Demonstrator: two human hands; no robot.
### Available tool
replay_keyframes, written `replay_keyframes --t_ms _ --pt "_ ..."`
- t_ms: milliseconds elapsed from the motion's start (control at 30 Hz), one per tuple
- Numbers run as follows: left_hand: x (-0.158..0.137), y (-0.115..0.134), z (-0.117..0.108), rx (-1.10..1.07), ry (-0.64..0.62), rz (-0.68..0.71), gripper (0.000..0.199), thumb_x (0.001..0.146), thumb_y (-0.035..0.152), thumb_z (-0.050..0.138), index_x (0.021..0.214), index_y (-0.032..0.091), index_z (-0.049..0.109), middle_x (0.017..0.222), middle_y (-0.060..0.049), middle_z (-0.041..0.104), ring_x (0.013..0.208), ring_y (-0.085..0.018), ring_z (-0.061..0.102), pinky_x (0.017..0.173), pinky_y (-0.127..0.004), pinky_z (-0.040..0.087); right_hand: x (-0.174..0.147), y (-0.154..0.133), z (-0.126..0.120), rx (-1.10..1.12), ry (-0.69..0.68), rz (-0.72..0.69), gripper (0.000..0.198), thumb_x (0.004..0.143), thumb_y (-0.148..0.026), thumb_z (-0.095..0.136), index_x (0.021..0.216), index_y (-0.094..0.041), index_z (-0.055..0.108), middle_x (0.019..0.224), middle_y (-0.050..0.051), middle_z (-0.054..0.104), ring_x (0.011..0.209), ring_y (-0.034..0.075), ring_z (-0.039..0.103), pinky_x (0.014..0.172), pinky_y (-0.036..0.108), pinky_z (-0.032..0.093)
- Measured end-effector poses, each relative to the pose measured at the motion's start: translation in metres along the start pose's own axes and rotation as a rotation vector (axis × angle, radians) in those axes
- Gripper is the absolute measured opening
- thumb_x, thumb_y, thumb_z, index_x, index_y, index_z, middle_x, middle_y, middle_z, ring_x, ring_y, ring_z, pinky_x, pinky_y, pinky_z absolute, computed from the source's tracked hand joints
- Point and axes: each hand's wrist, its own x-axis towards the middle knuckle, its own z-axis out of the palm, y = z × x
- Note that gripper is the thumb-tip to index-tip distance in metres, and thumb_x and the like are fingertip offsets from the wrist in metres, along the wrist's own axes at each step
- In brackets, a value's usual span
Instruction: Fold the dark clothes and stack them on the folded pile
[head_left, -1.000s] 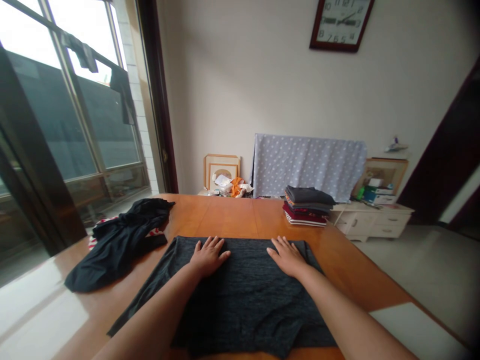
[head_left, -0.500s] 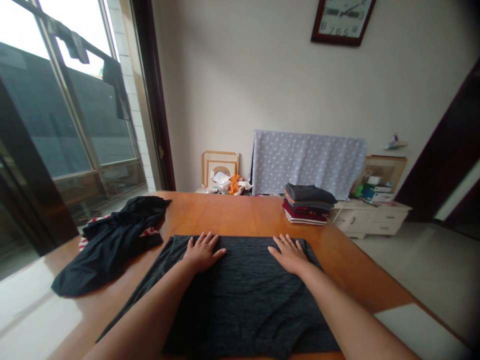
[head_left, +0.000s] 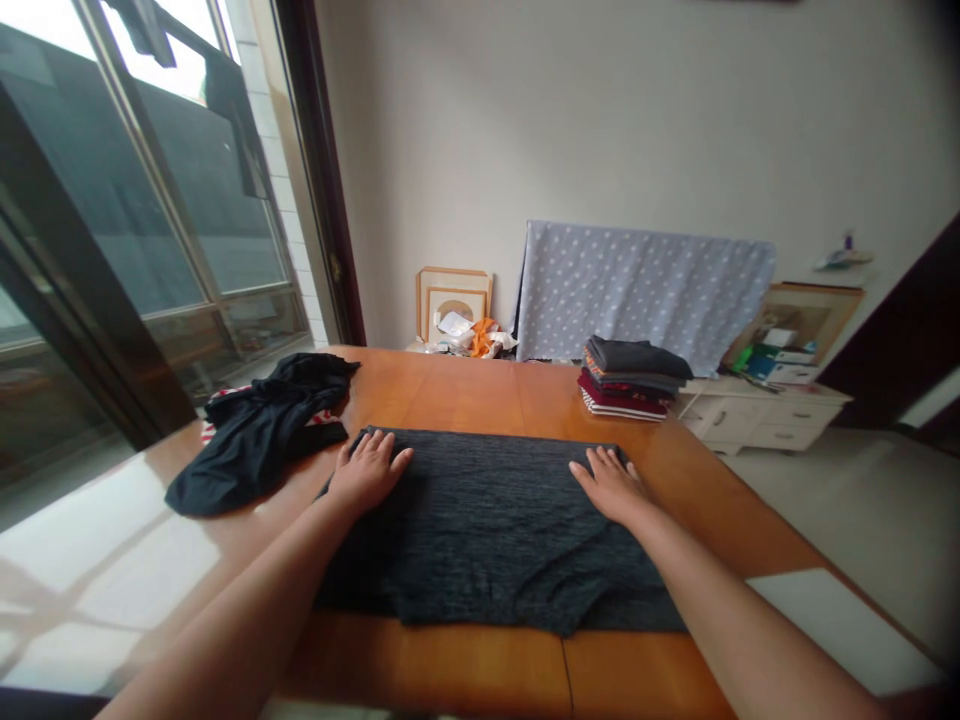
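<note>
A dark grey heathered garment (head_left: 487, 520) lies flat on the wooden table (head_left: 465, 390) in front of me, its far edge straight and its near edge uneven with some wrinkles at the right. My left hand (head_left: 371, 470) rests open on its far left corner, fingers spread. At the far right corner my right hand (head_left: 611, 485) lies palm down, also open, with the fingertips near the edge. Neither hand grips the cloth. Which kind of garment it is cannot be made out.
To the left lies a crumpled black garment (head_left: 259, 440) over red-and-white striped cloth (head_left: 326, 418). A stack of folded clothes (head_left: 634, 375) stands at the table's far right. Beyond are a polka-dot cloth (head_left: 637, 290), picture frames (head_left: 454, 300) and a white cabinet (head_left: 780, 415).
Both hands have slid outward along the far edge to the garment's corners. The left side of the cloth looks flatter. My view has tilted down, so the wall clock is almost out of sight.
</note>
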Motion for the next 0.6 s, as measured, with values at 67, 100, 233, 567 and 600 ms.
replay_keyframes --t_ms 67,100,233,567,600 --pt "-0.003 -0.013 0.003 0.017 -0.047 -0.020 0.068 0.096 0.065 0.031 0.149 0.024 0.043 0.161 -0.013 0.033 0.151 -0.032 0.019 0.117 -0.062 0.012 -0.002 0.004 0.001 -0.004 -0.007 -0.015 0.085 0.094 -0.071 0.014 0.158 -0.016 0.024 0.164 0.013 0.022 0.152 0.030 0.014 0.121 0.054 0.009" --pt "-0.003 -0.017 0.004 0.028 -0.072 -0.018 0.069 0.095 0.065 0.031 0.150 0.025 0.042 0.163 -0.012 0.029 0.152 -0.033 0.017 0.117 -0.065 0.009 -0.003 0.005 0.001 -0.005 -0.011 -0.016 0.084 0.094 -0.071 0.014 0.158 -0.017 0.023 0.164 0.013 0.021 0.153 0.029 0.013 0.121 0.055 0.008" --pt "-0.002 -0.020 0.002 0.066 -0.117 0.001 0.071 0.094 0.067 0.031 0.153 0.027 0.038 0.165 -0.010 0.022 0.153 -0.033 0.010 0.115 -0.069 0.004 -0.006 0.004 -0.007 -0.009 -0.034 -0.005 0.083 0.095 -0.070 0.016 0.158 -0.017 0.023 0.165 0.012 0.019 0.153 0.029 0.010 0.121 0.055 0.007" --pt "-0.074 0.018 -0.037 -0.225 0.063 0.246 0.050 0.097 0.052 0.039 0.131 0.021 0.060 0.129 -0.010 0.064 0.121 -0.026 0.057 0.109 -0.039 0.039 -0.085 -0.021 -0.024 0.111 0.158 -0.254 0.063 0.098 -0.058 0.032 0.146 -0.021 0.048 0.160 0.010 0.034 0.151 0.027 0.021 0.120 0.048 0.020" --pt "-0.087 0.021 -0.039 -0.256 0.069 0.260 0.047 0.097 0.050 0.040 0.127 0.022 0.062 0.123 -0.009 0.066 0.116 -0.025 0.059 0.105 -0.038 0.042 -0.096 -0.022 -0.022 0.118 0.150 -0.280 0.063 0.098 -0.058 0.034 0.146 -0.021 0.048 0.160 0.010 0.034 0.151 0.027 0.021 0.120 0.048 0.021"
